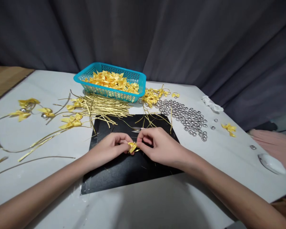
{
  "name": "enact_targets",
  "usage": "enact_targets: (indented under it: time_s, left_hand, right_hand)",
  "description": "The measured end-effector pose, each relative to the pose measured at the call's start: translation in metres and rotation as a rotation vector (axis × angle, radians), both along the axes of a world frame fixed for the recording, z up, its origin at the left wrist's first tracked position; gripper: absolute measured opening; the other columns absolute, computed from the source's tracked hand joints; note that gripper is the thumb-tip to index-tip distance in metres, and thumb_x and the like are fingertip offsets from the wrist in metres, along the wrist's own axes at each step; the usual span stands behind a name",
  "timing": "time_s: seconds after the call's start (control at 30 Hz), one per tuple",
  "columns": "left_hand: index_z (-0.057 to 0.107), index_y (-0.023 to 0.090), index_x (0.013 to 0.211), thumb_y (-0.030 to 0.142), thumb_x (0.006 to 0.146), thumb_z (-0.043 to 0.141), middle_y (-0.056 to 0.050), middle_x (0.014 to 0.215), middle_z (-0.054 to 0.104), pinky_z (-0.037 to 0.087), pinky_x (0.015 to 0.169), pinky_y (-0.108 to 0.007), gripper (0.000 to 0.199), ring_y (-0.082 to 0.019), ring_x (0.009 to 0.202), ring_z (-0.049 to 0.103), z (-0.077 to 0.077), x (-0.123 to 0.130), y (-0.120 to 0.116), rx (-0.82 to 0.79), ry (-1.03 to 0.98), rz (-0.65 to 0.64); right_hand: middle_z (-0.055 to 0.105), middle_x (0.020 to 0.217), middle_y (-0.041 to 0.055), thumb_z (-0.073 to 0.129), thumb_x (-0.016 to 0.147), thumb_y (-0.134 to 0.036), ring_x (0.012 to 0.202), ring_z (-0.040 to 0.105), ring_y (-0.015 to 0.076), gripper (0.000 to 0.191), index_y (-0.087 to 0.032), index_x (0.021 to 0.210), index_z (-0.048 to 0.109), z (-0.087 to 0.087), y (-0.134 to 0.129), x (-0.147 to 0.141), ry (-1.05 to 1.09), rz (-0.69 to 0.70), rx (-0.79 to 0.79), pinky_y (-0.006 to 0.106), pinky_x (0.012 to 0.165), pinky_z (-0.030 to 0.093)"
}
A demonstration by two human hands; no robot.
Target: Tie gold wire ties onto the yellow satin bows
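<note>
Over the black mat [124, 173], both my hands meet at a small yellow ribbon bow [132, 147]. My left hand [113, 146] pinches the bow from its left side. The fingertips of my right hand [157, 144] are closed at the bow's right edge, where a thin gold strip shows; the fingers hide exactly what they grip. Just beyond the right hand, scissor-like pointed metal blades [137, 129] lie on the mat, partly covered by the hand. Cut gold ties [149, 119] are scattered along the mat's far edge.
A blue basket [109, 90] of yellow ribbon pieces stands at the back. In front lies a bundle of gold ties [105, 106]. Silver bell-like pieces [186, 116] spread to the right. Bows with long ties [71, 121] lie left. A white computer mouse [271, 163] sits far right.
</note>
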State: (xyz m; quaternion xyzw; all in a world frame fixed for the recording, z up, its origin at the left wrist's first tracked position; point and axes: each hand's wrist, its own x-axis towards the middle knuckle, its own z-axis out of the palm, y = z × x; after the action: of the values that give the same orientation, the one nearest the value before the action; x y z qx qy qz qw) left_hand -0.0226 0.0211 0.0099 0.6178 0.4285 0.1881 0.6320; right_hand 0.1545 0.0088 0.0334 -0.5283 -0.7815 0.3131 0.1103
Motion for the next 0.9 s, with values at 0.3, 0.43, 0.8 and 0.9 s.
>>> enact_targets:
  time_s: [0.3, 0.43, 0.8, 0.9]
  left_hand:
    - [0.063, 0.014, 0.072, 0.037, 0.072, 0.061, -0.001, 0.065, 0.064, 0.037, 0.056, -0.023, 0.023, -0.013, 0.06, 0.053, -0.005, 0.0, -0.001, 0.027, 0.056, -0.042]
    - [0.065, 0.014, 0.074, 0.039, 0.073, 0.063, -0.003, 0.069, 0.068, 0.038, 0.058, -0.023, 0.026, -0.013, 0.062, 0.056, -0.006, -0.002, 0.002, -0.013, 0.026, -0.078]
    - [0.067, 0.015, 0.071, 0.04, 0.07, 0.065, 0.002, 0.058, 0.062, 0.03, 0.048, -0.021, 0.025, -0.01, 0.051, 0.047, -0.005, -0.003, 0.003, -0.051, 0.042, -0.06]
    - [0.067, 0.016, 0.073, 0.037, 0.07, 0.065, 0.001, 0.062, 0.064, 0.033, 0.053, -0.022, 0.022, -0.011, 0.056, 0.05, -0.004, -0.003, 0.003, -0.08, 0.006, -0.035]
  right_hand:
    - [0.041, 0.054, -0.0049, 0.052, 0.078, -0.013, 0.052, 0.035, 0.0056, 0.01, -0.013, 0.07, 0.058, 0.009, 0.0, 0.0, -0.077, 0.099, 0.011, 0.02, 0.054, 0.023]
    - [0.038, 0.053, -0.0056, 0.053, 0.08, -0.014, 0.051, 0.034, 0.0055, 0.011, -0.013, 0.073, 0.061, 0.014, 0.003, 0.004, -0.101, 0.164, -0.032, 0.02, 0.054, 0.023]
    - [0.038, 0.054, -0.0057, 0.054, 0.081, -0.013, 0.051, 0.032, 0.0057, 0.01, -0.012, 0.076, 0.063, 0.019, 0.004, 0.006, -0.107, 0.214, -0.041, 0.02, 0.054, 0.023]
    - [0.036, 0.053, -0.0065, 0.054, 0.081, -0.014, 0.049, 0.03, 0.0052, 0.011, -0.012, 0.074, 0.062, 0.02, 0.005, 0.007, -0.088, 0.22, -0.049, 0.02, 0.054, 0.023]
